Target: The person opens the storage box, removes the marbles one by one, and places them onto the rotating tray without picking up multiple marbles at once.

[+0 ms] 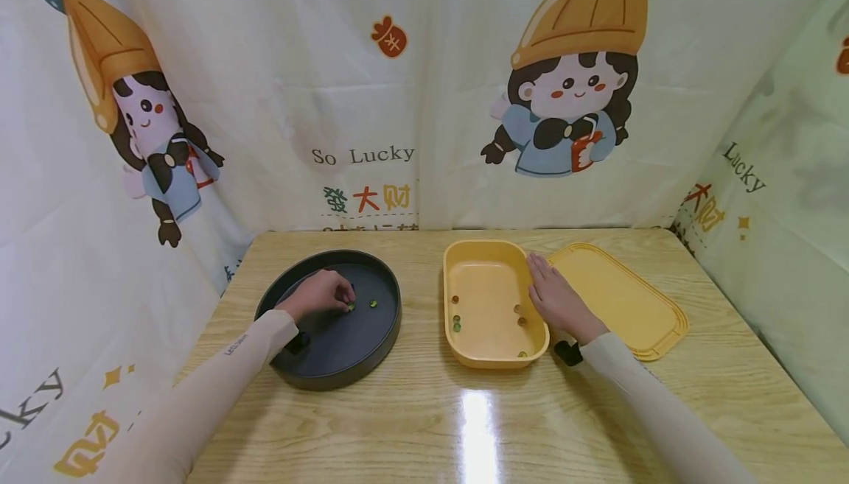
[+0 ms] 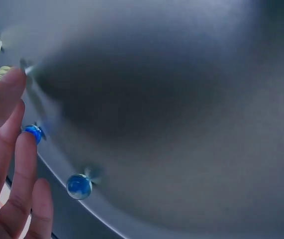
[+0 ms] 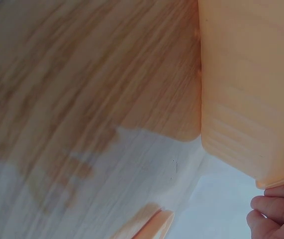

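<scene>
My left hand (image 1: 323, 294) reaches into a dark round pan (image 1: 329, 381). Its thumb and a finger pinch a yellow-green marble (image 2: 1, 73), partly hidden behind the thumb tip in the left wrist view. Another yellow-green marble (image 1: 374, 304) lies just right of the fingertips. Two blue marbles, one by the other fingers (image 2: 26, 159) and one farther along the rim (image 2: 79, 186), also lie in the pan. With straight fingers, my right hand (image 1: 559, 298) rests along the right rim of a yellow plastic box (image 1: 487, 361). Several small marbles (image 1: 457, 327) lie scattered inside that box.
A flat yellow lid (image 1: 620, 296) lies on the wooden table (image 1: 411, 418), right of the box and partly behind the right forearm. Printed cloth curtains (image 1: 451, 101) hang behind the table and at both sides. Dark cameras sit at both wrists.
</scene>
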Action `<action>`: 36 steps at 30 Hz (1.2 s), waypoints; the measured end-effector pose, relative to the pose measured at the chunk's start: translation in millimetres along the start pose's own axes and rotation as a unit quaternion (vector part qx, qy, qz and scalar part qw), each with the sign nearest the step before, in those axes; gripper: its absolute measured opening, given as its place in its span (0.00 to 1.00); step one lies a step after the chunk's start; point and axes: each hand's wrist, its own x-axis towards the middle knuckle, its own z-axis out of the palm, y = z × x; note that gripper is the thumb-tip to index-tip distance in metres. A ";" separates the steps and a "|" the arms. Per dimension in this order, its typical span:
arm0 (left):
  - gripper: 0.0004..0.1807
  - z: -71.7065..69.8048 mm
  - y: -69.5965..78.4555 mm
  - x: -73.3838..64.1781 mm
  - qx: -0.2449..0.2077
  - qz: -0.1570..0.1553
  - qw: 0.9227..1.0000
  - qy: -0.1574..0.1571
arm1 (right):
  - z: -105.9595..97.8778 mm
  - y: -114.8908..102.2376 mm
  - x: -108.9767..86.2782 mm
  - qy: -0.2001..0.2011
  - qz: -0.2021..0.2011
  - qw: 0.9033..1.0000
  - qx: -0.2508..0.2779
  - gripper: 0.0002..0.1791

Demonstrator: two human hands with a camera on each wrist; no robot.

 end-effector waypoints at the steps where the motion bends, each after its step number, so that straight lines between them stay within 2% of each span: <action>1: 0.05 0.3 0.0 0.0 0.006 0.000 1.000 -0.001 | 0.0 0.2 0.0 0.001 -0.001 1.000 0.000 0.31; 12: 0.05 0.5 -1.3 -1.3 0.009 -0.022 1.000 -0.007 | 1.9 0.6 0.2 0.013 -0.004 1.000 0.004 0.31; 16: 0.06 -7.4 1.7 -1.4 -0.002 -0.036 0.999 -0.003 | 1.0 0.9 0.3 0.004 0.002 1.000 0.007 0.31; 19: 0.06 -16.6 10.3 0.7 -0.016 -0.039 0.999 0.009 | 0.3 0.5 0.1 0.002 0.003 1.000 0.007 0.31; 22: 0.08 -25.7 26.9 6.2 -0.038 -0.036 0.998 0.026 | -0.1 0.0 -0.1 0.002 0.003 1.000 0.010 0.31; 24: 0.09 -29.6 41.8 11.7 -0.063 -0.036 0.997 0.035 | -0.2 -0.1 -0.2 0.002 0.003 1.000 0.009 0.31; 27: 0.09 -31.7 66.8 22.3 -0.094 -0.019 0.994 0.052 | -0.6 0.0 -0.5 0.000 0.003 1.000 0.008 0.30; 32: 0.09 -24.3 108.6 42.7 -0.127 0.027 0.987 0.096 | -2.2 -0.6 -1.9 -0.004 0.006 1.000 0.010 0.30; 36: 0.11 -14.3 135.6 61.6 -0.173 0.046 0.975 0.129 | -1.7 0.1 -1.6 -0.005 0.007 1.000 0.006 0.31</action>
